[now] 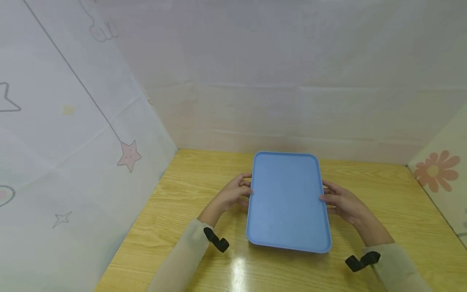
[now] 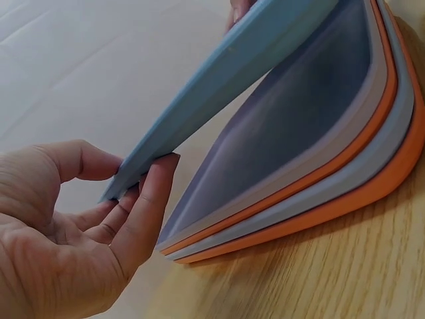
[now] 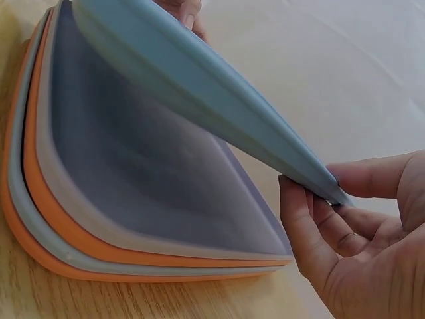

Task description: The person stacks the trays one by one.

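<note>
A blue rectangular tray [image 1: 288,202] with rounded corners and a low rim is held between both hands. My left hand [image 1: 235,192] pinches its left long edge, thumb on the rim and fingers beneath. On the opposite long edge, my right hand [image 1: 344,202] pinches the rim in the same way. Both wrist views show the blue tray [image 3: 199,80] tilted above a stack of trays [image 2: 299,219], with a gap between them. Orange and pale grey-blue rims alternate in that stack, and its top tray [image 3: 146,166] looks greyish. From the head view the blue tray hides the stack.
The stack stands on a yellow wood-grain table [image 1: 171,194]. Pale cloth walls surround it: one at the back [image 1: 273,81], one at left with a pink star [image 1: 129,156], one at right with a red flower [image 1: 435,171]. Black wrist mounts [image 1: 217,240] sit on both sleeves.
</note>
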Action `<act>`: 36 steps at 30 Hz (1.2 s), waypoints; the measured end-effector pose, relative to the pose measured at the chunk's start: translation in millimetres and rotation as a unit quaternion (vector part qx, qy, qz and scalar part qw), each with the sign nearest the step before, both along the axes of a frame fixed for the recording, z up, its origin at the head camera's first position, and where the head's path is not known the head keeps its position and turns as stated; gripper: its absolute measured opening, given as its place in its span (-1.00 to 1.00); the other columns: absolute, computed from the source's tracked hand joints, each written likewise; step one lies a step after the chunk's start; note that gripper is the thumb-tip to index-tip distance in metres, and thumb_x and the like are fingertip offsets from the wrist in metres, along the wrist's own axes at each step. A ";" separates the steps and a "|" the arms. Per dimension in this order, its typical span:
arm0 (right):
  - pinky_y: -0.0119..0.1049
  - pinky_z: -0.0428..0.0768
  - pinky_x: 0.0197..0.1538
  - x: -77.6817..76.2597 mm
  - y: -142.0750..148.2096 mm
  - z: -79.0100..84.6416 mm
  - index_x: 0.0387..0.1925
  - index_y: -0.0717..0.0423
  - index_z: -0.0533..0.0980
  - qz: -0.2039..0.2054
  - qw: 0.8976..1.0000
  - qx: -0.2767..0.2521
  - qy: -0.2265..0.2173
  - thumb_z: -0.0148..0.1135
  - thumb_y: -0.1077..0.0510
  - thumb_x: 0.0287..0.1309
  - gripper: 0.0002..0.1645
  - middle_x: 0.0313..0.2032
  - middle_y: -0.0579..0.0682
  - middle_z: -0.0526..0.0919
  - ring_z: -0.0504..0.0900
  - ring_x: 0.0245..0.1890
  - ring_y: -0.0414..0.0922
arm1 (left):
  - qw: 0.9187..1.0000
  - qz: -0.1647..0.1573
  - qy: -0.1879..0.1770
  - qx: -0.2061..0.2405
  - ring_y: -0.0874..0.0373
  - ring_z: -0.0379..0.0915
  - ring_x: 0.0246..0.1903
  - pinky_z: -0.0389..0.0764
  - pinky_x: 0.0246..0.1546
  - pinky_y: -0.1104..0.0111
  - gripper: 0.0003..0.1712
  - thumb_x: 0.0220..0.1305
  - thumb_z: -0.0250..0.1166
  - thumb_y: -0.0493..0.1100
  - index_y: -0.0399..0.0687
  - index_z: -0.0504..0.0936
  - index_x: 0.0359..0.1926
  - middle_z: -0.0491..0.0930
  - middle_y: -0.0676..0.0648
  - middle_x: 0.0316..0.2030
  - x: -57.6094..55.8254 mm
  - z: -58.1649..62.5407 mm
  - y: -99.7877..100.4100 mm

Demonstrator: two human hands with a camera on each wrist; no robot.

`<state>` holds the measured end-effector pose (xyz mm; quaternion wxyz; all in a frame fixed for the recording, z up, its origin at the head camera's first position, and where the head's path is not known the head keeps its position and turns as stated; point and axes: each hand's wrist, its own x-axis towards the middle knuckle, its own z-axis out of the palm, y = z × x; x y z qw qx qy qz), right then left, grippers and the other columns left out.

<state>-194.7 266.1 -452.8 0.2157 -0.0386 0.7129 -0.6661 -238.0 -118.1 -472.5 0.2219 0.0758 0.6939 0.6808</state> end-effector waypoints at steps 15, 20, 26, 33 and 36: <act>-0.08 0.67 0.09 -15.6 2.0 -12.2 0.61 0.17 -0.21 -0.010 1.000 0.003 -0.017 0.17 0.18 0.42 -0.01 0.18 0.18 0.39 0.63 -0.01 -0.15 | 1.000 0.007 -0.025 -0.004 -0.03 0.59 -0.16 0.75 -0.33 0.17 -0.22 0.32 0.28 -0.31 -0.01 0.22 0.50 0.47 -0.21 0.07 -13.9 -6.4 3.2; -0.12 0.68 0.08 -18.8 3.1 -16.8 0.61 0.18 -0.20 -0.014 1.000 0.011 -0.019 0.17 0.17 0.43 -0.01 0.24 0.24 0.35 0.63 -0.01 -0.17 | 1.000 0.005 -0.020 -0.014 -0.05 0.59 -0.14 0.75 -0.31 0.13 -0.22 0.31 0.28 -0.32 -0.02 0.22 0.50 0.46 -0.22 0.07 -16.6 -10.0 6.2; -0.12 0.67 0.08 -21.3 7.1 -20.3 0.60 0.20 -0.20 -0.013 0.999 0.029 -0.014 0.16 0.17 0.44 -0.03 0.30 0.31 0.30 0.60 0.01 -0.18 | 1.000 0.000 -0.022 -0.022 -0.05 0.58 -0.13 0.75 -0.27 0.08 -0.19 0.29 0.29 -0.32 -0.01 0.20 0.51 0.46 -0.22 0.09 -19.2 -10.0 11.8; -0.12 0.67 0.08 -24.2 8.8 -24.0 0.60 0.21 -0.14 -0.015 0.998 0.052 -0.016 0.19 0.18 0.42 -0.04 0.22 0.25 0.38 0.60 -0.01 -0.16 | 0.999 -0.003 -0.008 -0.041 -0.03 0.53 -0.13 0.75 -0.33 0.14 -0.18 0.27 0.27 -0.35 -0.12 0.19 0.52 0.41 -0.24 0.06 -19.2 -6.6 18.0; -0.13 0.67 0.06 -25.3 8.7 -25.6 0.60 0.23 -0.12 -0.015 0.998 0.060 -0.014 0.20 0.19 0.41 -0.05 0.18 0.23 0.40 0.60 -0.03 -0.15 | 0.999 -0.002 -0.003 -0.051 -0.03 0.53 -0.13 0.75 -0.33 0.12 -0.18 0.26 0.27 -0.36 -0.14 0.20 0.52 0.40 -0.24 0.06 -19.8 -7.9 18.9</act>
